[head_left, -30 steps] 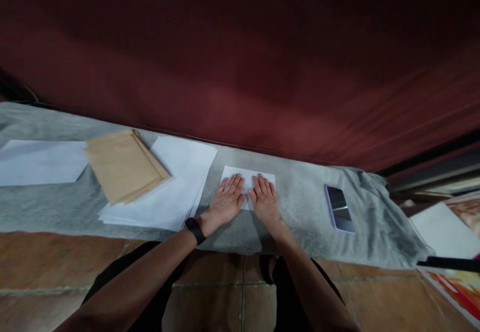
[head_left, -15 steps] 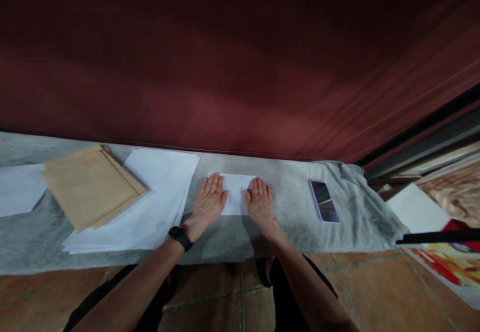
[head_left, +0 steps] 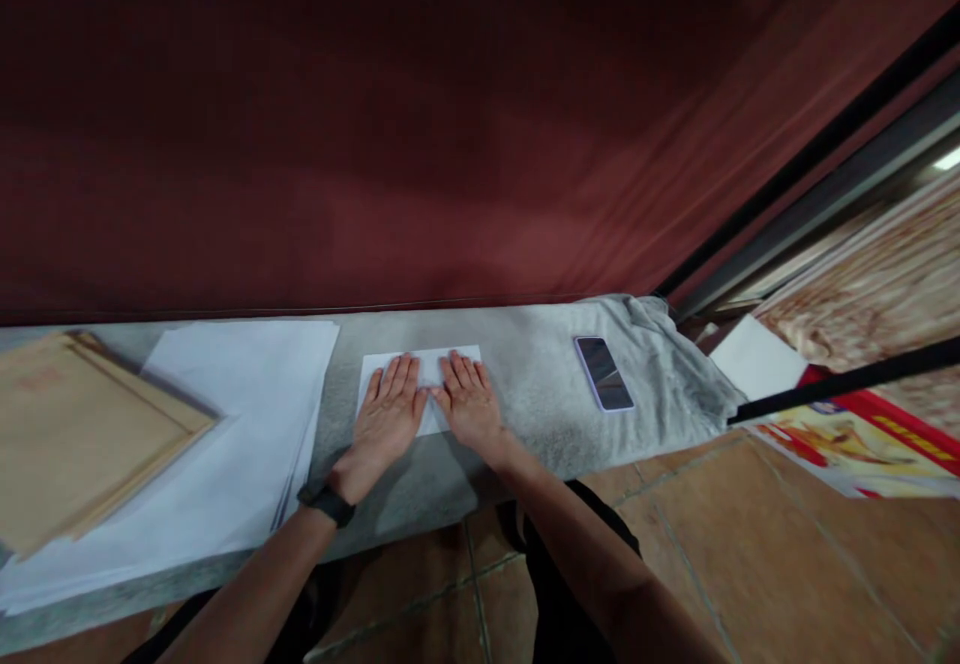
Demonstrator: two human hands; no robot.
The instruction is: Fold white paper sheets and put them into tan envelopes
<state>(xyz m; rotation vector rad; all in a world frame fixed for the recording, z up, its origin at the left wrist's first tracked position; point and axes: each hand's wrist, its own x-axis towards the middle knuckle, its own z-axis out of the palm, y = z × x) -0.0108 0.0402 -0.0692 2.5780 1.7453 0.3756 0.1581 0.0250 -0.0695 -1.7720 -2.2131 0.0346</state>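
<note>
Lying flat on a grey cloth (head_left: 525, 374), the small white paper (head_left: 428, 368) was partly covered by the person's two palms; whether it was a single layer or folded could not be told. The left hand (head_left: 388, 409) pressed on its left part and the right hand (head_left: 470, 404) on its right, thumbs nearly meeting between them. Neither hand gripped anything: both were spread, palms down, fingers extended.

The likeliest trouble was slippage — the cloth looked soft and loose, so uneven pressure or a sideways push could have skewed the paper or rucked the fabric beneath it. Palms pushed toward each other might have buckled the sheet in the middle.

To the left, larger white sheets (head_left: 255, 424) lay near the hand wearing a black wristband (head_left: 327, 502), and an outward sweep of that forearm could have disturbed their edges. Brown envelopes (head_left: 82, 444) rested askew on top. Well apart on the right lay a phone (head_left: 604, 374) — a hard tug on the cloth might have shifted it too.
</note>
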